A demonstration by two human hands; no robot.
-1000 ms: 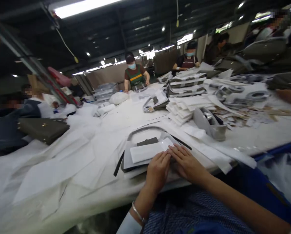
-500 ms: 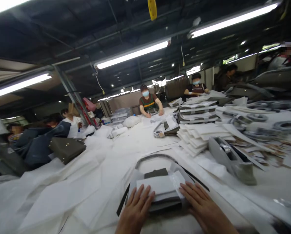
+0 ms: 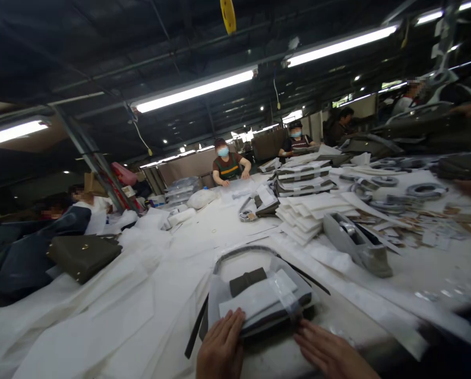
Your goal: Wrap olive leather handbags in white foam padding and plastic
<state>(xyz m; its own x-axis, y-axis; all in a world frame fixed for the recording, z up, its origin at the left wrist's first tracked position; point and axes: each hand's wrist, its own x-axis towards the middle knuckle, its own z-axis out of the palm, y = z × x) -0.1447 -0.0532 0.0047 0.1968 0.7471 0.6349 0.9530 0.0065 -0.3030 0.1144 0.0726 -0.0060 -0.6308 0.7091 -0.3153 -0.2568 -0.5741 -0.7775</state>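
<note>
A dark olive bag (image 3: 272, 322) lies in front of me, partly covered with white foam sheets (image 3: 254, 305) and translucent wrapping. Its looped handle (image 3: 241, 249) arches away from me in pale wrapping, and thin dark straps (image 3: 196, 329) stick out at both sides. A strip of clear tape (image 3: 286, 296) runs over the sheets at the right. My left hand (image 3: 221, 345) rests open on the near left edge of the bag, fingers stretched. Fingers also extended, my right hand (image 3: 330, 347) is open at the near right corner, by the tape's lower end.
A grey tape dispenser (image 3: 356, 247) stands to the right, beside stacked white foam sheets (image 3: 310, 213) and wrapped bags (image 3: 304, 176). Rolls (image 3: 427, 190) lie farther right. Another olive bag (image 3: 83, 255) sits at left on white sheets. A masked co-worker (image 3: 229, 166) works across the table.
My right hand has slid from the top of the sheets down to the near right edge. The bag's near right side has turned away from me. My left hand stays on it.
</note>
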